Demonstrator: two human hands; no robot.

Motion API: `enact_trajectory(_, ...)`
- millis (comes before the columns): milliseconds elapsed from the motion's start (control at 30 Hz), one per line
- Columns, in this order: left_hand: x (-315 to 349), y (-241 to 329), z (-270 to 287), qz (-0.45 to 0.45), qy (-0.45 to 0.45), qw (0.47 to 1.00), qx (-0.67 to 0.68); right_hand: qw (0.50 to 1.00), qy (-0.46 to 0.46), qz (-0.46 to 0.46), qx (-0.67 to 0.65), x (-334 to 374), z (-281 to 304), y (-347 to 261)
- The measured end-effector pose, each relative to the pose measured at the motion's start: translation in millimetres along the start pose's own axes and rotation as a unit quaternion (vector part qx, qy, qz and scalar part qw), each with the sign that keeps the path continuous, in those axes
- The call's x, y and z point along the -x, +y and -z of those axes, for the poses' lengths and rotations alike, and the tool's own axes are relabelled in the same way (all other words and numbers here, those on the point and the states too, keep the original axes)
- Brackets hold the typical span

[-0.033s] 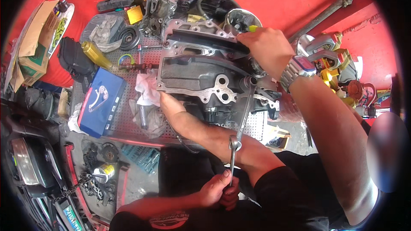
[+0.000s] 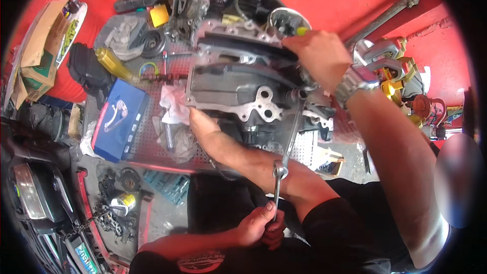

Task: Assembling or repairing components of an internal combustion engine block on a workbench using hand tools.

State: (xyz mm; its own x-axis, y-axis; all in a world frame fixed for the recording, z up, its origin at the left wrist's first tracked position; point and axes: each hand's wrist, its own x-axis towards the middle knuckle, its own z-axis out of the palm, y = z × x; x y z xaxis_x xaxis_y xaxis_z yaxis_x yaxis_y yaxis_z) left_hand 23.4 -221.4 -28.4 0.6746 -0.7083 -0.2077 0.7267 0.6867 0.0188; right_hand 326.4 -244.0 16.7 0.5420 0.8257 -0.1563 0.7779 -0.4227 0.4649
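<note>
My left hand [image 2: 258, 223] is closed around the lower end of a wrench [image 2: 277, 190], near the bottom middle. That wrench's ring is hooked onto a longer wrench [image 2: 292, 132], which reaches up to the right end of a grey and black engine block [image 2: 228, 87]. My right hand [image 2: 317, 53], with a metal-band watch [image 2: 355, 83] on the wrist, grips the block's upper right edge; its fingertips are partly hidden. A co-worker's arm [image 2: 238, 155] crosses from the right to the block's lower left corner, beside a pale rag [image 2: 174, 104].
The block lies on a perforated metal table [image 2: 147, 144]. A blue box [image 2: 120, 122], a yellow bottle [image 2: 111, 65], a camshaft [image 2: 162, 77] and a pulley [image 2: 152, 43] are left of it. A vehicle front [image 2: 38, 198] stands lower left. Behind the block is a white bucket [image 2: 289, 12].
The engine block and my right hand have shifted very slightly to the right. Both wrenches stay hooked together, and my left hand keeps its hold.
</note>
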Motion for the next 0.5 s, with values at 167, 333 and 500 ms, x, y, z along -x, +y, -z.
enact_trajectory(167,-13.1,-2.6,-6.0,0.026,0.041,0.997,0.051,0.978,-0.007,0.122,0.168,-56.3,-67.9,-155.9)
enact_trajectory(333,-34.1,14.2,-24.0,-0.082,0.078,0.985,-0.130,0.959,0.144,0.176,-0.172,-21.3,-61.1,-183.0)
enact_trajectory(500,-49.2,40.4,-44.9,-0.254,0.132,0.958,-0.028,0.559,-0.012,0.073,-0.826,81.2,-46.8,-142.1)
